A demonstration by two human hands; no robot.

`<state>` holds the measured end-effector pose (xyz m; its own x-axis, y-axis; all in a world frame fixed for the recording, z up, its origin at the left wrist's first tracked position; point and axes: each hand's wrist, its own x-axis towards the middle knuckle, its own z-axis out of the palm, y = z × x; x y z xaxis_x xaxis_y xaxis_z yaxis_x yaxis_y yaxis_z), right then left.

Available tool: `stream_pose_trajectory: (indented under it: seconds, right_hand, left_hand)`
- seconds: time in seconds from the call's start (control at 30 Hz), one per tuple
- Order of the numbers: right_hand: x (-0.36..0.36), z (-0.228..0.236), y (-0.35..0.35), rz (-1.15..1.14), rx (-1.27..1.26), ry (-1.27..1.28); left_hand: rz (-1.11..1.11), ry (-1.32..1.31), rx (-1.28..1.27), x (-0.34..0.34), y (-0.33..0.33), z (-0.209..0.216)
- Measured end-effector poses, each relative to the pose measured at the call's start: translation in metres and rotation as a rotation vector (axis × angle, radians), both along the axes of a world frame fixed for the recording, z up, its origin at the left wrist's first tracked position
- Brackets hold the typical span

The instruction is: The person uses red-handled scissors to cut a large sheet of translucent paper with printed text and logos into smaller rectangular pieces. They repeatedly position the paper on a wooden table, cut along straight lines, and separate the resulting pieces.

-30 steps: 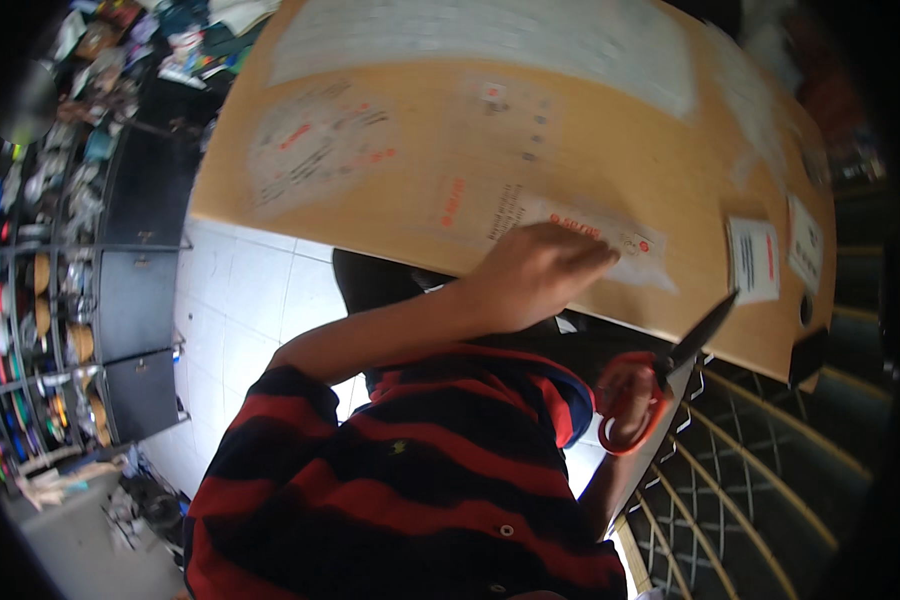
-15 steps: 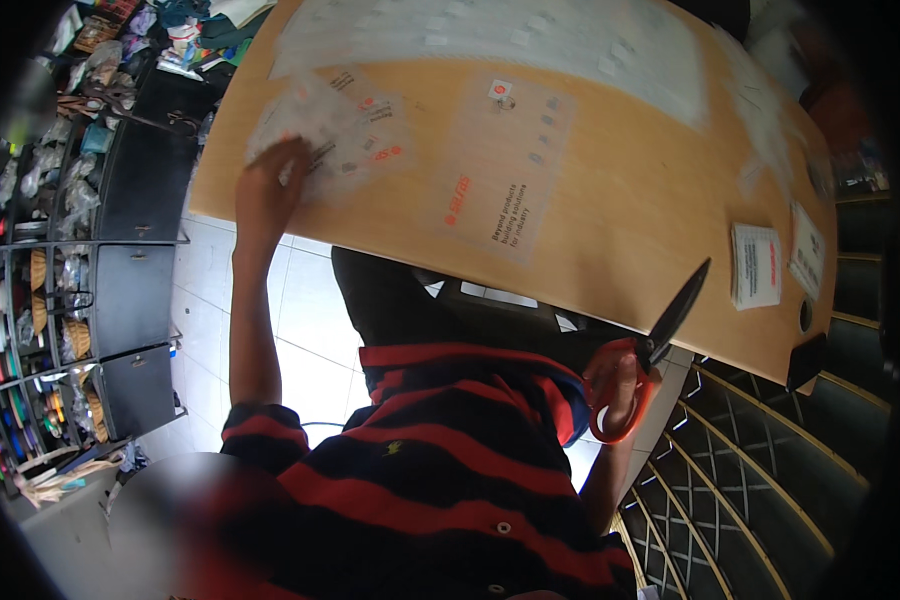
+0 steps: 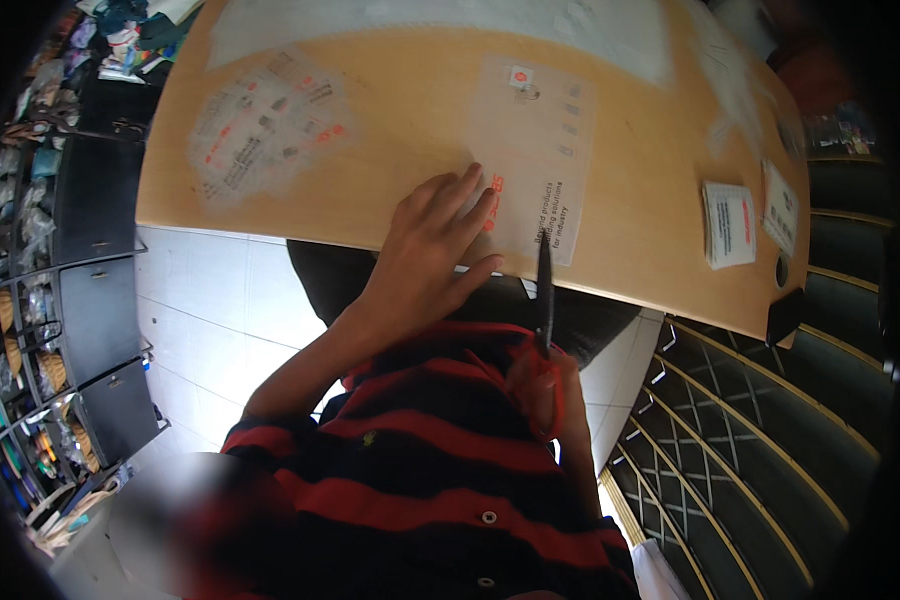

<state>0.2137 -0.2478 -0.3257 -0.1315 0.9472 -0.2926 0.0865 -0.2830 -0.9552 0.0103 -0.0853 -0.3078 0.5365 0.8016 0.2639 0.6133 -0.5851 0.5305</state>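
Note:
A translucent printed plastic sheet [image 3: 530, 135], with red and black printing, lies flat near the front edge of the table. My left hand [image 3: 435, 230] is open, its spread fingertips resting on or just over the sheet's left edge. In my right hand [image 3: 536, 385] is a pair of scissors [image 3: 546, 295] with red handles and dark blades. The blade tips point away from me, over the near end of the sheet. Farther left, several similar printed plastic pieces [image 3: 270, 130] lie in an overlapping, fanned pile.
The wooden table [image 3: 390, 110] carries large translucent sheeting [image 3: 430, 25] along its far side. A stack of printed cards [image 3: 730, 225] and a white labelled packet [image 3: 780, 210] sit at right. Dark cabinets [image 3: 110, 310] and crowded shelves stand left; a folding lattice gate [image 3: 730, 420] is at right.
My left hand has moved right, from the fanned pile to the single sheet. The scissors have come left, from beyond the table's front edge to the sheet's near end.

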Motion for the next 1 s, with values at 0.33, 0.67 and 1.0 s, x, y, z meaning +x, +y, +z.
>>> stream_pose_trajectory:
  seconds: [0.33,0.67,1.0]
  right_hand:
    - [-0.01,0.034,-0.017,0.001,-0.208,-0.05]
    - [-0.01,0.029,-0.025,0.002,-0.237,-0.136]
    - [-0.001,0.037,-0.006,0.108,-0.457,-0.336]
  left_hand:
    - [-0.038,0.024,0.096,-0.016,-0.017,-0.006]
    - [-0.001,-0.363,0.158,0.013,-0.031,-0.033]
    - [0.0,-0.27,0.191,0.0,-0.035,-0.028]
